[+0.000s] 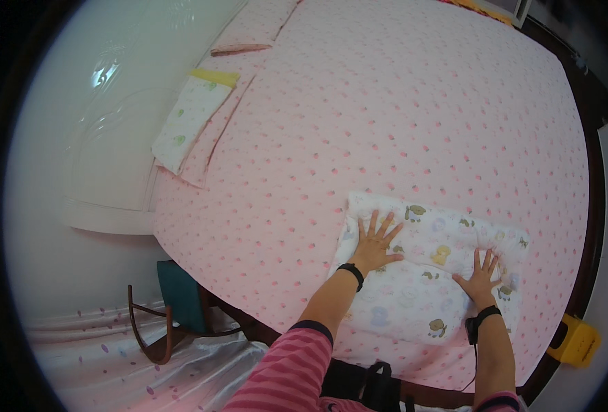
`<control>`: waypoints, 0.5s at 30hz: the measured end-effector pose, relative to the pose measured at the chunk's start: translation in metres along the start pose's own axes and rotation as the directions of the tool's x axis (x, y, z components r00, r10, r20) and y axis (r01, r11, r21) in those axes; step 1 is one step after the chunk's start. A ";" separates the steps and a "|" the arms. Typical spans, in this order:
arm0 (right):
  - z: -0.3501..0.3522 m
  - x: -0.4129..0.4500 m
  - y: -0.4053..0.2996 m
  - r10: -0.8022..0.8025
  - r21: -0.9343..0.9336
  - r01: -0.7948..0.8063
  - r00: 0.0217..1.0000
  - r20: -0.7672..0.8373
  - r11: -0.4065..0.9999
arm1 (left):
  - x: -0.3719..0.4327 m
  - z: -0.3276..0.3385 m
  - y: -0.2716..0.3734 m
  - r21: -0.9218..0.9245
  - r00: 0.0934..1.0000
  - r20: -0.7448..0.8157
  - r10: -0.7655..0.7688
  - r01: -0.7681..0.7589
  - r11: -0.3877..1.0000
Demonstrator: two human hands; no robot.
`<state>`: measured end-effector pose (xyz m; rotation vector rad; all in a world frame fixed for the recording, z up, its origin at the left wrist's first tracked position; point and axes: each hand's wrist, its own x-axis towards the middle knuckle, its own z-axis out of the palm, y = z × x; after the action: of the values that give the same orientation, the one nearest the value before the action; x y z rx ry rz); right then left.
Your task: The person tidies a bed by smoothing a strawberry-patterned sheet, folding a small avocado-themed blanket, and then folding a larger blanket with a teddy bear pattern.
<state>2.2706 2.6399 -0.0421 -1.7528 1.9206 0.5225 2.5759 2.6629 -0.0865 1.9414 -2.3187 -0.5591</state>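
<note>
Both of my hands press palm down, fingers spread, on a folded white quilt (412, 304) printed with bears and other small animals. Near the quilt's left edge lies my left hand (374, 244), a black band around its wrist. Toward the right edge rests my right hand (480, 278); a black device with a cable is strapped to that wrist. Neither hand grips the cloth. Under the quilt spreads a pink bed sheet (335, 113) with a strawberry print, and the quilt lies near the bed's front edge.
A white and yellow folded cloth (193, 116) lies on a pink pillow by the white headboard (113, 139). Another pink pillow (255, 23) is farther back. A green-backed wooden chair (180, 298) stands left, beside a shiny curtain (103, 355). At right is a yellow box (577, 342).
</note>
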 end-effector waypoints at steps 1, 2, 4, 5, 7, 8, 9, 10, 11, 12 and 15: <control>0.003 0.006 0.007 -0.002 -0.001 0.002 1.000 -0.006 1.000 | 0.001 -0.002 0.001 -0.027 1.000 0.030 0.003 -0.002 1.000; 0.013 0.018 0.019 -0.116 0.017 0.117 0.991 -0.071 0.993 | 0.003 -0.005 -0.001 -0.035 1.000 0.015 0.023 -0.023 0.999; 0.019 0.019 0.051 -0.229 0.093 0.249 0.956 -0.183 0.964 | 0.015 -0.017 -0.002 -0.161 0.999 0.015 0.050 -0.047 0.986; 0.010 0.023 0.059 -0.257 0.167 0.299 0.938 -0.235 0.939 | 0.014 -0.023 -0.004 -0.259 0.999 0.023 0.049 -0.041 0.965; -0.009 -0.026 0.038 -0.195 0.285 0.308 0.912 -0.362 0.908 | -0.016 -0.045 -0.019 -0.526 0.945 -0.259 -0.199 0.035 0.850; -0.011 -0.042 0.046 -0.122 0.363 0.351 0.843 -0.524 0.863 | -0.027 -0.046 -0.021 -0.534 0.910 -0.281 -0.306 0.117 0.837; -0.007 -0.054 0.046 -0.039 0.427 0.423 0.745 -0.666 0.799 | -0.040 -0.044 -0.028 -0.532 0.858 -0.307 -0.413 0.205 0.822; -0.005 -0.076 0.030 0.060 0.479 0.393 0.721 -0.691 0.785 | -0.061 -0.032 -0.048 -0.589 0.794 -0.164 -0.586 0.398 0.704; 0.007 -0.094 0.033 0.145 0.494 0.342 0.689 -0.711 0.799 | -0.075 -0.017 -0.063 -0.618 0.694 -0.002 -0.720 0.565 0.547; 0.024 -0.109 0.045 0.235 0.506 0.274 0.644 -0.728 0.818 | -0.079 -0.016 -0.064 -0.624 0.707 0.013 -0.707 0.559 0.547; 0.083 -0.130 0.097 0.593 0.791 0.164 0.577 -0.562 0.590 | -0.073 -0.020 -0.053 -0.759 0.688 0.650 -0.321 0.577 -0.300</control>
<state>2.1904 2.8032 -0.0376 -1.1042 2.3909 -1.1692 2.6460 2.7214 -0.0712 1.6189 -0.1892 -1.8582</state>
